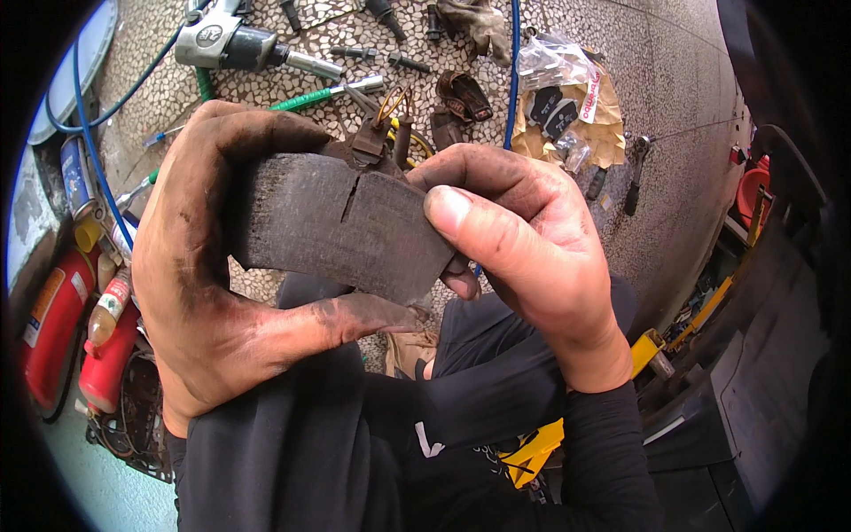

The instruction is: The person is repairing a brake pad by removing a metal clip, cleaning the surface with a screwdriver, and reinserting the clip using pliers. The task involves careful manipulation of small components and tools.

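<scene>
left hand [208, 266]: thumb under, fingers over worn brake pad [341, 222], gripping
right hand [523, 248]: thumb pressed on pad face, fingers curled behind

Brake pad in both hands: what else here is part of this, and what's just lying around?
In hand:
left hand
right hand
worn brake pad, grooved face up

Lying about on the floor:
impact wrench
green-handled screwdriver
bolts
bagged pads on brown paper
red cylinders
</scene>
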A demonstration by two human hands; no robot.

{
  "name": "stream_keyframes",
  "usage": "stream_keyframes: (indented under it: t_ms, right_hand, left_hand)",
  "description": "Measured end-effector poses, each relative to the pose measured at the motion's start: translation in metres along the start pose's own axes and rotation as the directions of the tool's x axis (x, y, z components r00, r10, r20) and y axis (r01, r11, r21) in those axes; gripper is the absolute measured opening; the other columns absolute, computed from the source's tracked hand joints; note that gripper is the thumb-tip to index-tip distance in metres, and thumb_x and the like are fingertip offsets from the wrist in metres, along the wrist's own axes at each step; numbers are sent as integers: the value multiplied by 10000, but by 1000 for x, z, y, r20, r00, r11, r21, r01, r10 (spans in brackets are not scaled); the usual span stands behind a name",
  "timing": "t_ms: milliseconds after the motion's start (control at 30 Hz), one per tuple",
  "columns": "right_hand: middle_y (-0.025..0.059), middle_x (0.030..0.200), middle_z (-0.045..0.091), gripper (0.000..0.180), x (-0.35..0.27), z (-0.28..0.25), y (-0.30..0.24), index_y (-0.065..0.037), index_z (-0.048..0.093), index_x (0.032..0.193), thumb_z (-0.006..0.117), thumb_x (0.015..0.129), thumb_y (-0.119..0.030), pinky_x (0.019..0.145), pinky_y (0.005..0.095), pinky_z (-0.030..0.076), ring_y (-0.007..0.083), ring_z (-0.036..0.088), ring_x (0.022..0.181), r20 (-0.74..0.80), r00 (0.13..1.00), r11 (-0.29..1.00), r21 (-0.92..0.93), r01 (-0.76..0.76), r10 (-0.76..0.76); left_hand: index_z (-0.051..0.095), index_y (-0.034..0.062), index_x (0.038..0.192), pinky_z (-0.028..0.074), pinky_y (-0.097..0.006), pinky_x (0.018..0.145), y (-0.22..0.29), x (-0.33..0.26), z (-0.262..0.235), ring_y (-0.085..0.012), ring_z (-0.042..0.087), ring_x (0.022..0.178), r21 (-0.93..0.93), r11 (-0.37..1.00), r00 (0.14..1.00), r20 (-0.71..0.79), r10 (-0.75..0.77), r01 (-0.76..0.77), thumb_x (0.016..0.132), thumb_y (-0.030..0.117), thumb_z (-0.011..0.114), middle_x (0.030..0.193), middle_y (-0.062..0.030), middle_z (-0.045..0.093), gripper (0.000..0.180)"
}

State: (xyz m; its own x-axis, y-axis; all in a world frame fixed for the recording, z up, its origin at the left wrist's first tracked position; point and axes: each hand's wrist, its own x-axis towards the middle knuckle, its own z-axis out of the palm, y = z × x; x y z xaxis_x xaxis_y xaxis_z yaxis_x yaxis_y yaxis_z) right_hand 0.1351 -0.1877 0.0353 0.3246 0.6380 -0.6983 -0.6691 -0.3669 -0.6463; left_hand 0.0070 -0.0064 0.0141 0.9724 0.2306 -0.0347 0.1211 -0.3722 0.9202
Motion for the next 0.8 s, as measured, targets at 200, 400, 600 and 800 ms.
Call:
stream_keyframes:
  t_ms: [200,400,600,800]
  right_hand:
    - [33,811,644,248,-2,0,2,55,633,1096,608,945,-141,537,185,416,52,534,584,-15,996,994,-68,91,-93]
    - [26,869,647,239,-2,4,2,52,625,1109,629,930,-106,627,201,450,54,562,709,5,992,984,-128,128,-128]
    - [20,801,603,244,6,9,4,32,607,972,707,869,-166,642,232,452,59,540,733,-1,966,844,-488,224,-257]
    - [198,670,610,292,13,15,2,41,598,815,675,814,-240,597,413,504,354,616,626,-28,953,775,-589,227,-301]
  left_hand:
    - [550,-33,1193,486,-324,886,0,0,1,-207,609,1005,-25,999,1000,-1,-27,27,413,306,984,1106,-103,578,955]
    - [563,-13,1164,486,-310,869,2,-4,0,-205,607,980,19,998,997,-53,-53,54,447,201,948,1072,-91,567,842]
    - [566,-5,1150,482,-303,883,-1,-2,7,-208,591,1023,79,997,995,-99,-4,12,541,119,896,1106,-105,543,705]
    - [565,-4,1156,488,-304,900,-3,-1,11,-204,588,1043,85,996,994,-107,27,-18,587,93,876,1140,-118,526,655]
